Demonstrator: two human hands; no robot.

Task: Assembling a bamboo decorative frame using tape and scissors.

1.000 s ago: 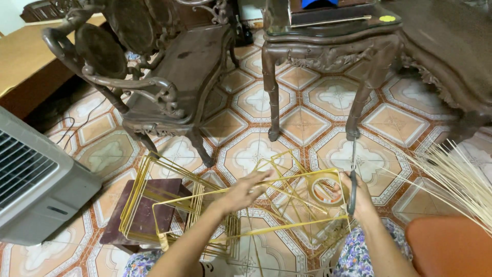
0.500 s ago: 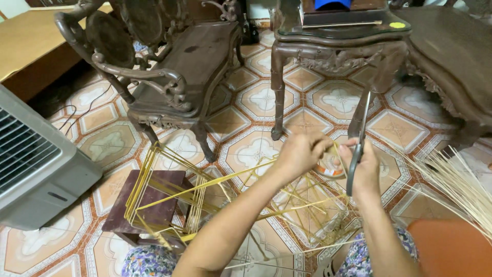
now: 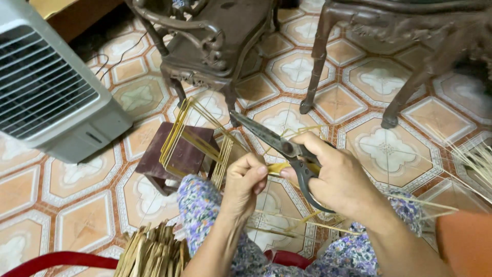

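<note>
One pair of dark scissors [image 3: 279, 146] clasped in right hand [image 3: 341, 177]; left hand [image 3: 246, 182] pinching one yellow strip [image 3: 279, 167]; one bamboo frame [image 3: 197, 138] atop one low stool [image 3: 177, 156].

I pulled my hands in close to my lap. My right hand [image 3: 341, 179] turned the scissors [image 3: 287, 154] so the blades point up and left now, not straight up. My left hand [image 3: 246, 182] let go of the big frame [image 3: 197, 138] and pinches a yellow strip [image 3: 279, 167].
</note>
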